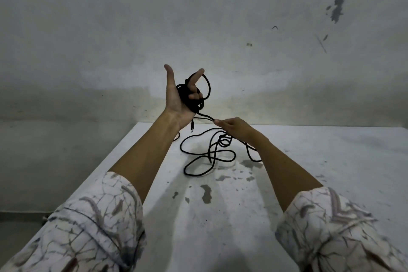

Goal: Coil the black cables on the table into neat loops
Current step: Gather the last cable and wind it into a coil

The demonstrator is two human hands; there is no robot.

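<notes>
A: What is proving hard to make out?

B: The coil (pixel 194 95) in the left hand (pixel 178 97) is showing as one black mass, so its turns are not separating to the eye. The curled lower fingers are covering part of it. I cannot tell whether one cable or several are lying there.

A: And the hands themselves?

B: They are working apart. The left hand is raised palm-up, thumb and forefinger sticking out straight, the other fingers curling round the coil. One round loop is standing out past the forefinger. The right hand (pixel 234 129), lower and beside it, is pinching a strand between fingertips, and that strand is running up to the coil.

A: Where is the remainder lying?

B: The loose cable (pixel 209 154) is sprawling under and just in front of the right hand on the table (pixel 309 161), in thin, matte, irregular curves crossing each other. The right forearm is hiding part of it. A small plug (pixel 192 127) is dangling below the left wrist.

A: Surfaces?

B: The table is looking white, with grey chipped patches. The sleeves (pixel 92 227) are pale with a cracked, marbled print, cut off by the lower edge.
</notes>
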